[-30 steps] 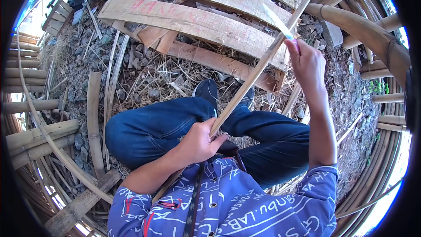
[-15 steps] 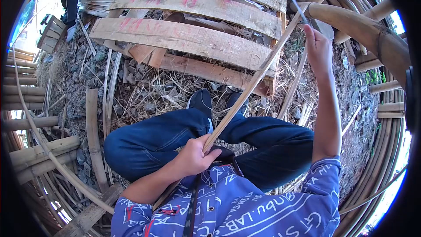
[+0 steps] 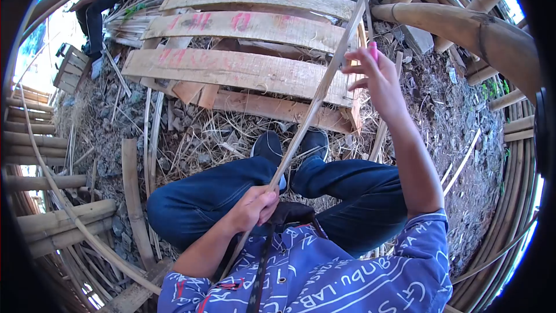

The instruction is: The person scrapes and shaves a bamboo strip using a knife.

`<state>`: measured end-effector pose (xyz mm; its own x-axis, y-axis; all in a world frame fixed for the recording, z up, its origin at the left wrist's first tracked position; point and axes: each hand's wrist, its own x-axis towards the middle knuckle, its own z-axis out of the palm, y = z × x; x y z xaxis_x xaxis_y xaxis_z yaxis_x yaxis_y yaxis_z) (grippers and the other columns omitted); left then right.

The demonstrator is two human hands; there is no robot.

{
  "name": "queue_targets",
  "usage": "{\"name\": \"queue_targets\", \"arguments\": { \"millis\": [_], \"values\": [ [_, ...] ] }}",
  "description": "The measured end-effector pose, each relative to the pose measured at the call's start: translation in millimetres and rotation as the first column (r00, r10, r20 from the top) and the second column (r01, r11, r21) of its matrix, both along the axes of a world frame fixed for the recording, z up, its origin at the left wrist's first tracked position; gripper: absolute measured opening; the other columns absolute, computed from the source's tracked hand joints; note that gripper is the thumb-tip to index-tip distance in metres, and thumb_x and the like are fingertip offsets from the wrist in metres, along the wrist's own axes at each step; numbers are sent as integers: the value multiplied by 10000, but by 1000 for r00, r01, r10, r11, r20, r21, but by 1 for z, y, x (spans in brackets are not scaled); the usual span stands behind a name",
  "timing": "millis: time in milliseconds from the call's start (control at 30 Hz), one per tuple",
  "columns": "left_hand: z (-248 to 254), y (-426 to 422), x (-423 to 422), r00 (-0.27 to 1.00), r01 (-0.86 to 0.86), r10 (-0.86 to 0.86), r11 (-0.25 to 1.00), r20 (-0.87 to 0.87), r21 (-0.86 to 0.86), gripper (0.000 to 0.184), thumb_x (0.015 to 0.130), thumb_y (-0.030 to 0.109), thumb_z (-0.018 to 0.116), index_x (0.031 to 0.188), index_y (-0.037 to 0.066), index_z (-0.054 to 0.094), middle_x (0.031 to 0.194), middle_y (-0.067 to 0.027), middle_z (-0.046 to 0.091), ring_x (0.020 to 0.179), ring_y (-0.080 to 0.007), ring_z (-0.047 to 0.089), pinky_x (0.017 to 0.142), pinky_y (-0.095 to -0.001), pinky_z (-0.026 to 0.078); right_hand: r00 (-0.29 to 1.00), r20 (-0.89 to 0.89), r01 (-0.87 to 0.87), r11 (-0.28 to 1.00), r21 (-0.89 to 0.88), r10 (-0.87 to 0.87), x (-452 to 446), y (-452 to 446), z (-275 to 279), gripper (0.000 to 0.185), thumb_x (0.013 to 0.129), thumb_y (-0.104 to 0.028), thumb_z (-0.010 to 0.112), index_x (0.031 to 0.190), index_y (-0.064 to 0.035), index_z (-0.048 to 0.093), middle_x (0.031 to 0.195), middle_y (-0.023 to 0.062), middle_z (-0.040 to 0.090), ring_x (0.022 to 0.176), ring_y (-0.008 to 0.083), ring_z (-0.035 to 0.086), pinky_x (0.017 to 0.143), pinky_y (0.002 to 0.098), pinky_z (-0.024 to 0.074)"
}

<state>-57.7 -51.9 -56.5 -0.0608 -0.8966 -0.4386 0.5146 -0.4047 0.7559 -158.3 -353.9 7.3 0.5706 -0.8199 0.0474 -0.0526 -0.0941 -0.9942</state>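
A long split bamboo strip (image 3: 310,117) slants from my lap up to the right across a wooden pallet. My left hand (image 3: 252,208) is closed round its lower part, just above my lap. My right hand (image 3: 380,86), near the strip's upper end, holds a knife (image 3: 373,51) with a pink handle and a thin blade pointing up and away. Some fingers of that hand are stretched out toward the strip. I cannot tell whether they touch it.
The slatted wooden pallet (image 3: 231,65) lies beyond my feet. A thick bamboo pole (image 3: 443,17) juts in from the right. Several bamboo poles (image 3: 35,139) line the left side. Shavings and stones cover the ground. Another person (image 3: 104,3) sits at the far left.
My right hand has moved left and slightly down, and its fingers have loosened and spread round the knife. The strip now stands a little steeper, its far end in view. The view has shifted slightly.
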Motion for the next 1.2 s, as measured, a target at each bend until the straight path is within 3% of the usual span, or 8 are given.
{"name": "queue_targets", "arguments": {
  "millis": [167,233,533,667,733,867,1033,1200],
  "values": [
    [-4,2,7,994,102,-102,995,26,15,394,907,420,479,707,93,384,549,17,393,461,-89,439,431,-237,404,968,245,-93,988,124,61,-1,-4,-8,203,885,-143,654,773,-69,502,801,9,566,797,123,628,664,302,577],
    [-4,1,10,982,185,-186,982,34,29,383,884,420,515,804,48,473,605,-16,465,589,-129,536,595,-277,488,962,265,-109,982,151,66,-3,-7,-11,250,873,-124,666,738,-100,457,796,3,561,786,115,621,681,305,571],
    [29,-47,30,972,228,-217,965,94,-131,475,878,444,567,1048,2,534,1028,-134,594,1011,-244,608,949,-380,438,949,292,-211,931,297,122,7,13,-10,378,847,-75,681,680,-167,355,755,-1,576,761,109,601,715,308,523],
    [27,-66,32,991,113,-123,980,-53,-161,342,913,372,559,977,39,517,845,-77,585,785,-193,629,741,-320,514,943,238,-295,915,274,233,12,37,-9,380,840,-56,685,680,-153,355,764,14,588,760,107,605,689,285,518],
    [26,-66,34,924,109,-115,993,-364,-37,222,945,286,526,873,85,466,649,6,483,506,-97,503,450,-228,418,936,249,-307,925,224,250,15,44,-18,335,842,-63,689,692,-124,395,763,17,584,731,91,596,620,249,510],
    [34,-61,35,991,31,-28,999,-130,21,228,926,185,555,783,122,390,531,70,358,385,-14,330,356,-176,241,950,-194,-240,970,45,244,0,47,5,302,953,-212,548,705,-52,489,631,-2,524,596,61,535,488,223,389],
    [39,-61,40,997,-21,26,998,-68,63,359,868,125,644,688,158,335,515,85,346,371,-5,310,355,-182,217,857,-411,-489,740,-462,310,-5,69,13,292,926,-275,565,748,-43,569,555,149,534,532,369,548,476,407,421],
    [40,-63,33,999,-7,9,997,-31,81,383,846,143,691,664,155,354,539,81,338,411,-25,312,389,-224,207,825,-507,-533,646,-547,251,2,83,2,283,901,-309,595,776,-57,561,574,125,561,528,348,575,455,430,438]
  ]
}}
